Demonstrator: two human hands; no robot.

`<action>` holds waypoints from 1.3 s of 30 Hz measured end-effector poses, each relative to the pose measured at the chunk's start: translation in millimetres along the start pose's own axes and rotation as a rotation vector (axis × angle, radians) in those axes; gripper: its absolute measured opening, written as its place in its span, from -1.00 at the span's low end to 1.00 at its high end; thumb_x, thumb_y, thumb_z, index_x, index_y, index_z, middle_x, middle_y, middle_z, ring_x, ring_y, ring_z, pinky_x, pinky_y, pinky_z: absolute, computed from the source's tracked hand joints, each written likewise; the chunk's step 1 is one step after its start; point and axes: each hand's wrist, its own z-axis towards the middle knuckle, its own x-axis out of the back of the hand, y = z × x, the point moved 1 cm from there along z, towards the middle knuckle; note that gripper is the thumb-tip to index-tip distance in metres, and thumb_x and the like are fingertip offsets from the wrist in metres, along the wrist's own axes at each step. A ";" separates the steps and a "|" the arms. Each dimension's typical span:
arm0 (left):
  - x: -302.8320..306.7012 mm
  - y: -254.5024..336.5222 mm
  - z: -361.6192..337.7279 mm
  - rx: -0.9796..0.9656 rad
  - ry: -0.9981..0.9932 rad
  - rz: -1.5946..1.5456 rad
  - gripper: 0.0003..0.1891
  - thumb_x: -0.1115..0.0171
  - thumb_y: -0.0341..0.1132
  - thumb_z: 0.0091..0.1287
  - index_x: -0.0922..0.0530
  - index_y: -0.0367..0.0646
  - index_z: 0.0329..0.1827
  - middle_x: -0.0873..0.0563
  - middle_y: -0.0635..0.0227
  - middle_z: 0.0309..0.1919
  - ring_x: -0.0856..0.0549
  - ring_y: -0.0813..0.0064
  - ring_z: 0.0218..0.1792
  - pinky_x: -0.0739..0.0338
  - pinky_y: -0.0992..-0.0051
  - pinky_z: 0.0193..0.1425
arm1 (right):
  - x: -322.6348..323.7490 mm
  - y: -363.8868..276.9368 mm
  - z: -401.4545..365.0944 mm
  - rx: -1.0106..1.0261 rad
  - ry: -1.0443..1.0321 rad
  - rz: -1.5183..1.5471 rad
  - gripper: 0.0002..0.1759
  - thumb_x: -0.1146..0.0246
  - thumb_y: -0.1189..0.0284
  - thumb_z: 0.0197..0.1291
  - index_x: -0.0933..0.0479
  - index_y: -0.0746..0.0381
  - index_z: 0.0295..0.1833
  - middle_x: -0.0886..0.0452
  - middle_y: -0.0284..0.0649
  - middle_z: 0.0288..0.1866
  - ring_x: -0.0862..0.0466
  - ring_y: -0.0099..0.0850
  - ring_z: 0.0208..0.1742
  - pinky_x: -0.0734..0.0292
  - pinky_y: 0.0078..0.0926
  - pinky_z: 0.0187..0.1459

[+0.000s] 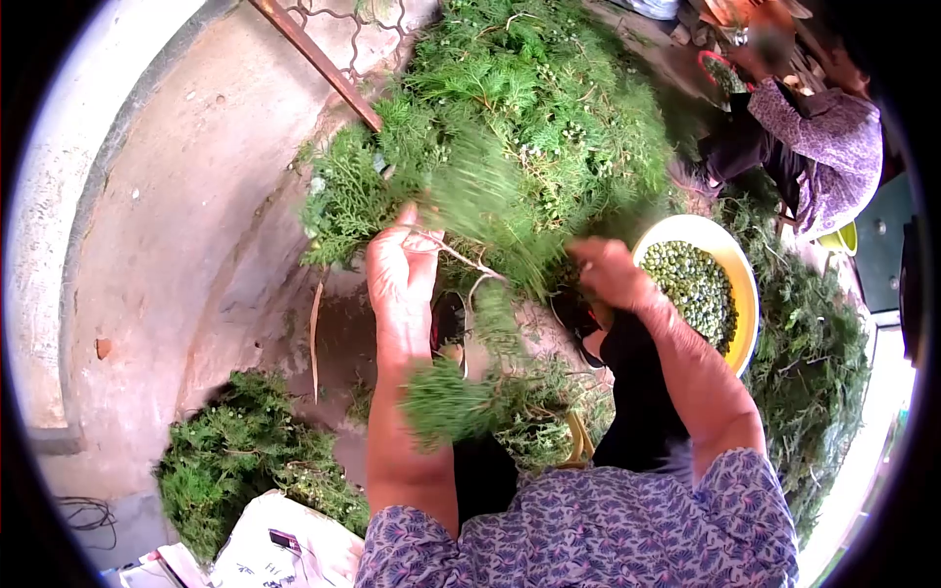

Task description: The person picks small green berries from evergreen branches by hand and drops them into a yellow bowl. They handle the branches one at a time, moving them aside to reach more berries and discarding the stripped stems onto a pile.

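Observation:
My left hand (pixel 404 260) is closed round the thin woody stem of a leafy evergreen branch (pixel 470 265). The branch's feathery sprays are smeared by motion. To its right, my right hand (pixel 619 274) has its fingers curled in beside the foliage, near the basin's left rim. Its fingertips are blurred, and I cannot make out what is in them. A yellow basin (pixel 747 294) stands by my right forearm, holding many small round green cones (pixel 691 289). More cut sprigs (pixel 520 402) lie between my legs, partly under my left forearm.
A large heap of evergreen branches (pixel 549 108) lies ahead, with another pile (pixel 255 451) at lower left and more greenery (pixel 809 363) along the right. Another person (pixel 823 147) sits at upper right near a red-rimmed container (pixel 720 73). A white sack (pixel 284 544) lies at lower left.

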 end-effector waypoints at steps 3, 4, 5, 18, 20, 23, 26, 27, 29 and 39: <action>-19.3 -13.3 -10.8 -0.062 0.070 0.142 -0.86 -0.16 -0.55 0.17 -0.48 -0.39 -0.22 -0.59 0.17 -0.32 -0.57 0.40 -0.32 -0.42 0.47 -0.14 | 27.0 -14.7 16.6 0.150 0.253 0.301 -0.71 -0.12 0.60 0.05 -0.55 0.29 -0.07 -0.62 -0.14 -0.21 -0.62 -0.35 -0.18 -0.52 -0.50 -0.09; -21.8 -16.2 -13.2 -0.073 0.083 0.171 -0.86 -0.16 -0.55 0.16 -0.49 -0.40 -0.22 -0.59 0.17 -0.31 -0.57 0.38 -0.32 -0.43 0.48 -0.15 | 30.5 -24.4 21.9 0.238 0.240 0.440 -0.75 -0.14 0.51 0.13 -0.54 0.31 -0.06 -0.63 -0.20 -0.29 -0.63 -0.45 -0.28 -0.56 -0.57 -0.20; -25.8 -19.5 -17.4 -0.058 0.014 0.189 -0.85 -0.18 -0.57 0.15 -0.50 -0.41 -0.23 -0.60 0.16 -0.31 -0.58 0.38 -0.31 -0.45 0.50 -0.21 | 29.4 -39.8 28.4 0.217 0.197 0.539 -0.80 -0.14 0.48 0.17 -0.56 0.32 -0.13 -0.63 -0.23 -0.27 -0.62 -0.49 -0.29 -0.55 -0.60 -0.24; -25.4 -44.5 -16.7 -0.036 0.017 0.420 -0.89 -0.21 -0.55 0.10 -0.54 -0.40 -0.32 -0.61 0.21 -0.41 -0.58 0.43 -0.39 -0.46 0.51 -0.29 | -8.3 -107.7 31.8 0.385 0.184 1.033 -0.73 -0.30 0.52 0.04 -0.55 0.37 -0.12 -0.54 -0.24 -0.36 -0.58 -0.54 -0.40 -0.51 -0.62 -0.32; -29.0 -48.5 -20.4 -0.078 0.172 0.533 -0.89 -0.22 -0.53 0.09 -0.54 -0.41 -0.35 -0.60 0.18 -0.42 -0.58 0.41 -0.40 -0.44 0.51 -0.32 | -8.6 -103.1 34.3 0.470 0.299 0.849 -0.78 -0.31 0.51 0.02 -0.57 0.37 -0.19 -0.53 -0.25 -0.35 -0.55 -0.55 -0.44 -0.51 -0.62 -0.32; -19.9 -48.0 -21.1 -0.010 0.173 0.557 -0.88 -0.21 -0.58 0.04 -0.53 -0.38 -0.34 -0.61 0.18 -0.42 -0.59 0.39 -0.41 -0.45 0.51 -0.34 | -11.9 -99.8 36.8 0.417 0.223 1.011 -0.82 -0.30 0.48 0.04 -0.57 0.34 -0.25 -0.55 -0.28 -0.41 -0.54 -0.57 -0.49 -0.48 -0.66 -0.42; -10.4 -46.1 -16.3 0.040 0.100 0.520 -0.88 -0.20 -0.61 0.01 -0.53 -0.37 -0.36 -0.62 0.18 -0.41 -0.59 0.37 -0.42 -0.47 0.46 -0.34 | -6.3 -97.3 30.8 0.116 -0.022 1.460 -0.87 -0.28 0.44 0.08 -0.56 0.29 -0.32 -0.56 -0.32 -0.49 -0.52 -0.59 -0.55 -0.42 -0.69 -0.52; -10.6 -45.1 -17.1 0.024 0.074 0.469 -0.90 -0.18 -0.62 0.01 -0.53 -0.38 -0.38 -0.62 0.16 -0.41 -0.58 0.35 -0.44 -0.46 0.45 -0.34 | -3.6 -93.8 30.9 0.089 -0.024 1.608 -0.87 -0.25 0.40 0.11 -0.54 0.25 -0.36 -0.56 -0.34 -0.55 -0.52 -0.58 -0.58 -0.37 -0.71 -0.58; -14.8 -45.5 -19.7 0.006 0.081 0.442 -0.94 -0.15 -0.62 0.02 -0.52 -0.43 -0.43 -0.61 0.10 -0.42 -0.55 0.30 -0.44 -0.44 0.41 -0.32 | 9.5 -90.0 30.5 0.111 0.046 1.659 -0.86 -0.23 0.41 0.14 -0.51 0.27 -0.30 -0.58 -0.30 -0.47 -0.57 -0.55 -0.51 -0.43 -0.69 -0.56; -23.8 -50.6 -22.6 0.093 0.029 0.324 -0.87 -0.12 -0.35 0.15 -0.47 -0.26 -0.38 -0.51 0.27 -0.56 -0.43 0.43 -0.56 -0.30 0.47 -0.39 | 15.8 -98.7 38.2 0.363 0.217 0.954 -0.75 -0.26 0.57 0.05 -0.57 0.25 -0.10 -0.54 -0.32 -0.34 -0.52 -0.60 -0.39 -0.48 -0.66 -0.35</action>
